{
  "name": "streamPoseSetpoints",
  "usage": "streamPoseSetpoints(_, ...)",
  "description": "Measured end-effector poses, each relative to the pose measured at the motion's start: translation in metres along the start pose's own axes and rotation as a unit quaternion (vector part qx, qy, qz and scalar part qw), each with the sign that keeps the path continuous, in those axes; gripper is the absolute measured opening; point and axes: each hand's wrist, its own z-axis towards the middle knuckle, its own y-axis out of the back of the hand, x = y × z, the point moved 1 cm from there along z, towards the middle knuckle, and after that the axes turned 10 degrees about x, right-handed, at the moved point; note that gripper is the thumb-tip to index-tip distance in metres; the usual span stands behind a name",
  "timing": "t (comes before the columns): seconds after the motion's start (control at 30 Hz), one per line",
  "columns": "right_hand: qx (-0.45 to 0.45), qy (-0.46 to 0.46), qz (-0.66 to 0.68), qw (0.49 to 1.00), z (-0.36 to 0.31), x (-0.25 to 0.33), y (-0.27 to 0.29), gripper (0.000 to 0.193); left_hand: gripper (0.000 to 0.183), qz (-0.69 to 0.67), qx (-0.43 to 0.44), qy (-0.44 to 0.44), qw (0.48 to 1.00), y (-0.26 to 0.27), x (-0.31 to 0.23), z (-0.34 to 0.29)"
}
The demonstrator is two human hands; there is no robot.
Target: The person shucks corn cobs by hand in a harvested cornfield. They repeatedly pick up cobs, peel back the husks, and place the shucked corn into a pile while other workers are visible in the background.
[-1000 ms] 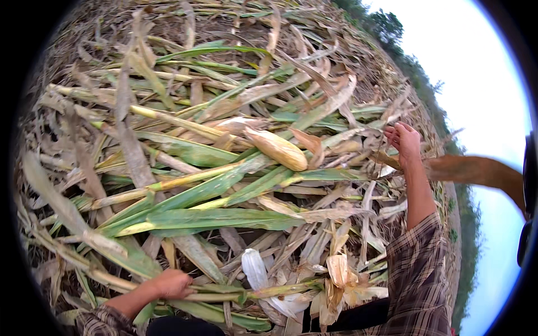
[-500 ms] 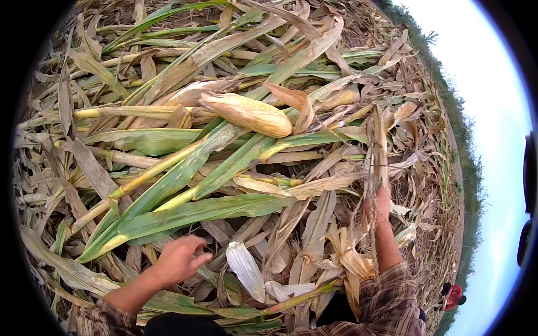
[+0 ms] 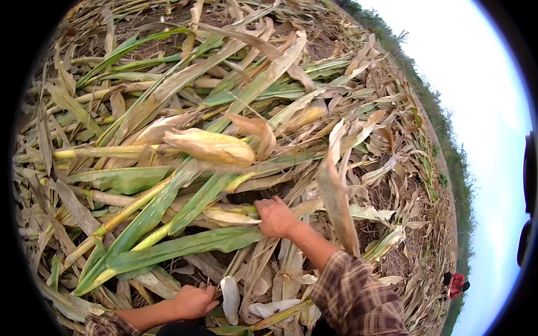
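Observation:
My right hand reaches over the pile of cut corn plants, its fingers curled at the end of a yellow-green corn stalk; the fingertips are hidden. Lower left, my left hand is closed near my body, and what it holds, if anything, is too small to make out. Beside it lies a pale husked-looking ear, with another whitish ear to its right. A plump ear of corn in a yellow husk rests on the stalks beyond my right hand.
Long green leaves and dry stalks cross the ground on the left. A tall dry leaf stands up beside my right forearm. Another husked ear lies farther off. A person in red is far away at the right.
My right hand has come left from the upright dry leaves to the stalk end. My left hand has moved lower and its fingers have closed. The view has shifted slightly.

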Motion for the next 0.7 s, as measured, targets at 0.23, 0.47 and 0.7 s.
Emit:
streamPoseSetpoints(0.23, -0.156, -0.039, 0.066, 0.985, -0.042, 0.052, -0.031, 0.021, 0.046, 0.078, -0.314, -0.065, 0.944, 0.126, -0.002, 0.011)
streamPoseSetpoints(0.47, -0.061, -0.05, 0.183, 0.98, -0.095, 0.085, -0.087, 0.04, 0.045, 0.115, -0.137, -0.115, 0.977, 0.07, -0.01, 0.014)
streamPoseSetpoints(0.7, -0.019, -0.043, 0.201, 0.978, -0.135, 0.098, -0.085, 0.05, 0.076, -0.085, -0.141, 0.109, 0.98, 0.072, 0.02, 0.026)
